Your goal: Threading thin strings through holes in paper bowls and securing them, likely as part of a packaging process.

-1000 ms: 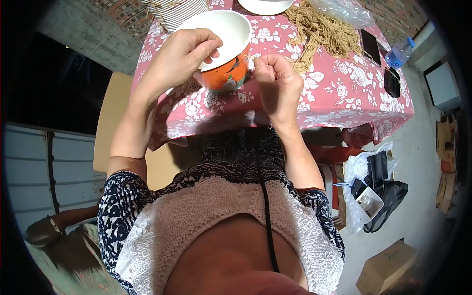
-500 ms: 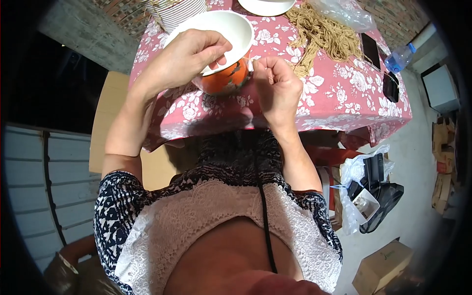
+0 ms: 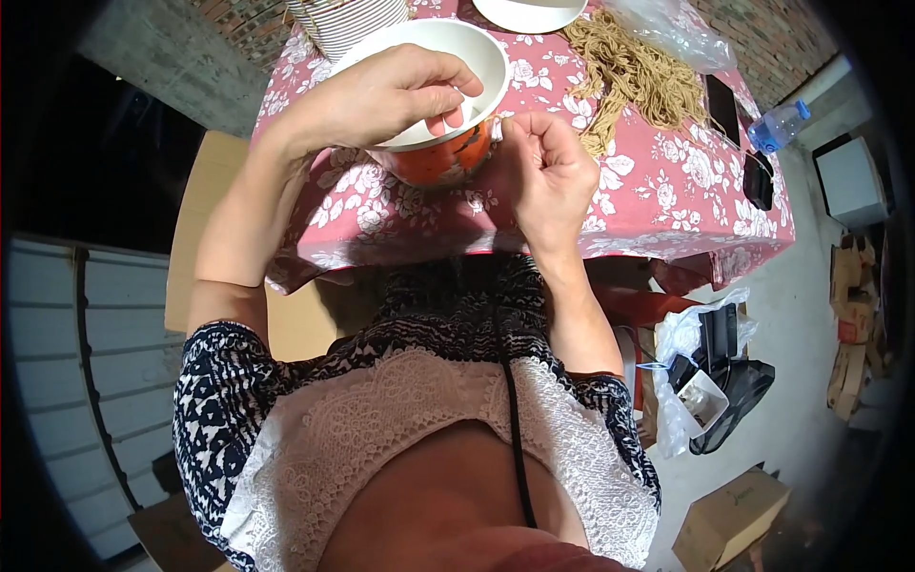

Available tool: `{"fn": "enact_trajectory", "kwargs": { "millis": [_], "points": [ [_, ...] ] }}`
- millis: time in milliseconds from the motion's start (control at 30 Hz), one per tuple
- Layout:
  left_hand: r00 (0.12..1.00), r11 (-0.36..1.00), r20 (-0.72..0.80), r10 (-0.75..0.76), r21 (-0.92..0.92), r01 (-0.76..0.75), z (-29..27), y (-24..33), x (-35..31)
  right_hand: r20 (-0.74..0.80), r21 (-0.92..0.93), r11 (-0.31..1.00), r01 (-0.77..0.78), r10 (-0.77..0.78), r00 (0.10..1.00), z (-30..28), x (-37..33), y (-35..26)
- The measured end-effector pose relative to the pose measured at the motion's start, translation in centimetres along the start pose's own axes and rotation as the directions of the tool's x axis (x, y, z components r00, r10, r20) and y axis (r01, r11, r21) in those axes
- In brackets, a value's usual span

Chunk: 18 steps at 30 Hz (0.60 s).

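Observation:
A deep bowl [image 3: 434, 164], white inside with an orange and dark patterned outer wall, stands near the table's front edge. My left hand [image 3: 386, 100] reaches across its white rim, palm down. Its index finger and thumb are bent with a gap between them, and nothing shows in them. Beside the bowl's right wall, my right hand [image 3: 553, 176] is closed in a pinch. A small whitish piece [image 3: 497, 130] shows at the bowl's side by those fingertips. What the right fingers hold is too small to make out.
Tan yarn [image 3: 639, 76] lies loose at the back right, near a clear plastic bag [image 3: 677, 33]. A phone [image 3: 722, 110], a small black case [image 3: 759, 181] and a water bottle [image 3: 779, 127] line the right side. A striped container [image 3: 353, 24] and a white dish [image 3: 529, 13] stand behind.
The left thumb and index finger have parted from their earlier pinch. My right hand stays pinched beside the bowl. The whole view has shifted slightly.

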State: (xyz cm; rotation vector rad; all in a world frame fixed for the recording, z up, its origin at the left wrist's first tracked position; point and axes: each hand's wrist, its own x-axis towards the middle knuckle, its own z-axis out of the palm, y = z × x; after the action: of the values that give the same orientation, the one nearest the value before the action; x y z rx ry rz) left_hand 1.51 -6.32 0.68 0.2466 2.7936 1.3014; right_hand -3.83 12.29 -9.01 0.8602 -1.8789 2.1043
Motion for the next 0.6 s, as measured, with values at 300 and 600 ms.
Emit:
{"fn": "enact_trajectory", "kwargs": {
  "millis": [300, 600],
  "points": [
    [0.801, 0.694, -0.213, 0.56, 0.649, -0.312, 2.9, 4.2, -1.5, 0.059, 0.319, 0.932, -0.172, 0.162, 0.985, -1.1, -0.8, -3.0],
    [0.809, 0.779, -0.154, 0.567, 0.419, -0.466, 2.7, 3.2, -1.5, 0.18, 0.342, 0.917, -0.206, 0.151, 0.972, -1.5, -1.3, -3.7]
  ]
}}
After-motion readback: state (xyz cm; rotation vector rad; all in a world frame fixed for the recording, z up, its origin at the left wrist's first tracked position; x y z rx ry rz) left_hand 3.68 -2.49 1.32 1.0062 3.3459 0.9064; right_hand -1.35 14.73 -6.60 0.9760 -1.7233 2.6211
